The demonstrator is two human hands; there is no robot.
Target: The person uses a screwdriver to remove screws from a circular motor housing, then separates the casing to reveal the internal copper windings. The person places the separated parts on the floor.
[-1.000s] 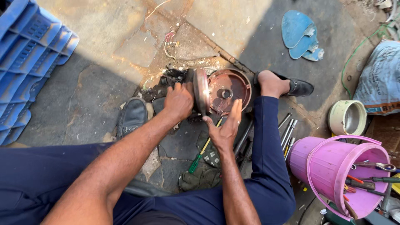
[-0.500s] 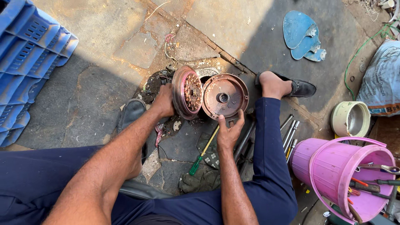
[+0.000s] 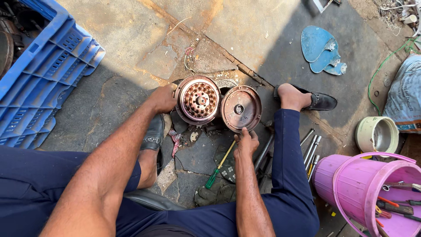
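The left hand (image 3: 163, 98) was closed around the rim of the motor core (image 3: 198, 100), tipping its copper windings upward. Just right of it, the right hand (image 3: 246, 142) pinched the lower edge of the round cover plate (image 3: 240, 108), standing it almost touching the core. A green-handled screwdriver (image 3: 219, 166) lay beside that wrist. Either heavy half might have slipped and rolled onto the stone floor (image 3: 131, 39), denting the windings.
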